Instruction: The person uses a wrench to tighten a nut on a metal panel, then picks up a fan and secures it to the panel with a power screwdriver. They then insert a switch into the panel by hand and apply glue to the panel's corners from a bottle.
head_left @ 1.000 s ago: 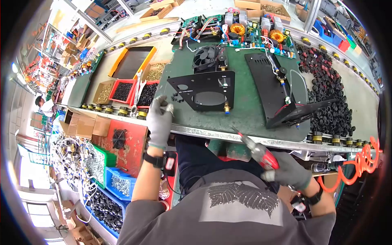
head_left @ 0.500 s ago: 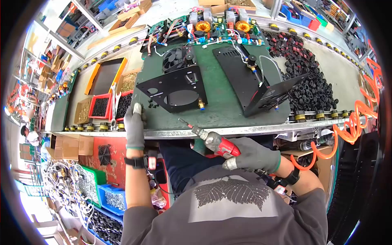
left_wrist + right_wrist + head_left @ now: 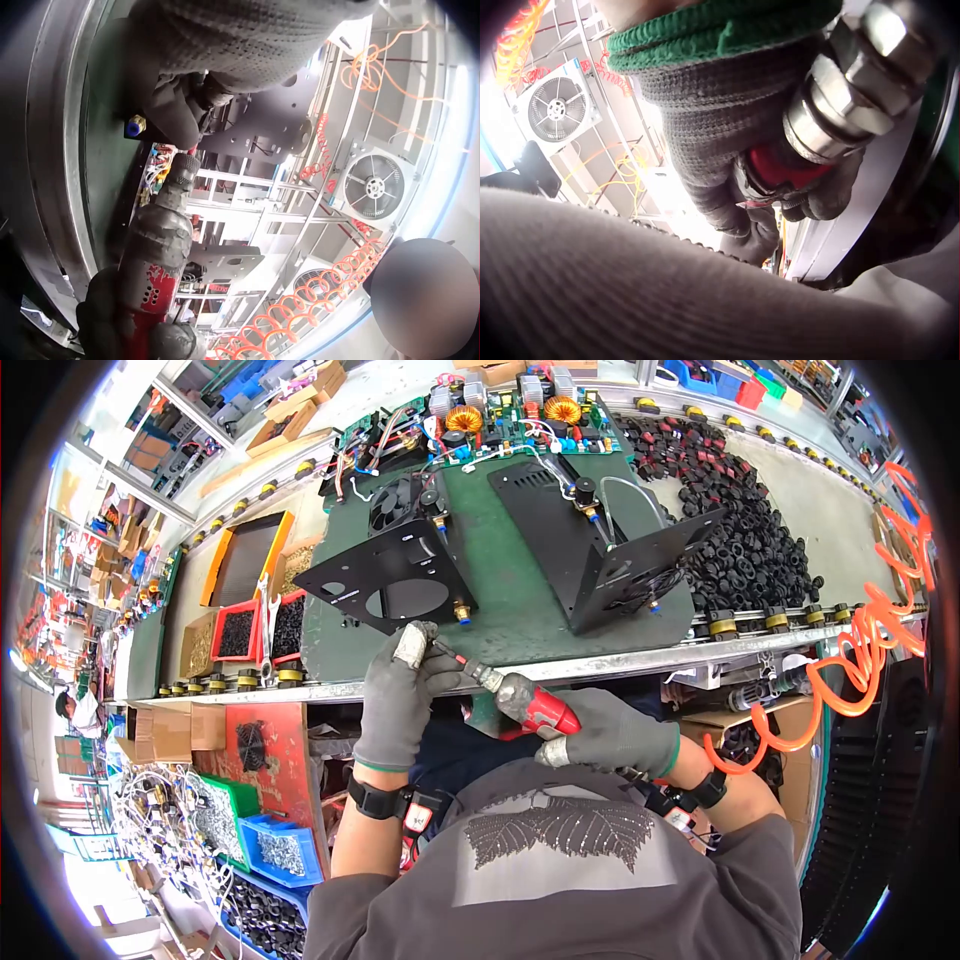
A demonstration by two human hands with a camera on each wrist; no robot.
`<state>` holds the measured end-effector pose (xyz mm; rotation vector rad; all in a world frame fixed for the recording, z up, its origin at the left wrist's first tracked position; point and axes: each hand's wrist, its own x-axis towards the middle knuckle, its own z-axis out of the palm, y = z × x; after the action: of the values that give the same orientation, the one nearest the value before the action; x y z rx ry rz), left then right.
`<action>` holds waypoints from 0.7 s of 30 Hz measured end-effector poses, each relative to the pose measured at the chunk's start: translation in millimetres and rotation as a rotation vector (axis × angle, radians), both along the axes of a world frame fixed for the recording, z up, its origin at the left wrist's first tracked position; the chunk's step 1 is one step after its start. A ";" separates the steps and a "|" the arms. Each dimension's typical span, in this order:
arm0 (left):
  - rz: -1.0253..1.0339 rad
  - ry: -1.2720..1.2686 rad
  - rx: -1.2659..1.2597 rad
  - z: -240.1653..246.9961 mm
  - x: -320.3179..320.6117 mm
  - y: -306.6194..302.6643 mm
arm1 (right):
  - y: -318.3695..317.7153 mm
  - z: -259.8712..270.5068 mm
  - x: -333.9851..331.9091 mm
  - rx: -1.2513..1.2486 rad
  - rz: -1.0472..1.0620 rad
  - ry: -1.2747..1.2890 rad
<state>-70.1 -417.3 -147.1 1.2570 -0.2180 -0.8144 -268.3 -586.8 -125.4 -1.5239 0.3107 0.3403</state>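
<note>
The left hand has moved across to the bit of the red pneumatic screwdriver
The right hand wraps round the screwdriver body near the bench edge; the left fingers bend in beside the bit, though whether they pinch a screw cannot be told; the black metal panel stands just beyond; best, probably, to hold the driver steady, line any screw up straight and clear the fingertips before triggering

right hand gripped red tool

a green cuff banded the grey glove; a metal fitting joined the tool's end. pale ribbed fabric filled the foreground; a fan showed at left.
</note>
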 end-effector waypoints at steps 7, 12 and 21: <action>-0.045 -0.236 0.040 -2.9 -15.9 -34.1 | -10.8 0.0 -20.2 0.293 -0.112 0.015; -0.091 -0.255 0.121 1.4 -41.2 -54.8 | -22.1 -6.1 -44.5 0.351 -0.130 0.063; -0.140 0.318 -0.340 -18.1 -43.1 -69.2 | -22.9 -12.1 -68.1 0.090 -0.245 -0.153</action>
<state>-113.2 -486.5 -165.2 0.7872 -0.1787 -1.0371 -336.4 -609.6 -137.5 -1.3963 0.3521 0.0433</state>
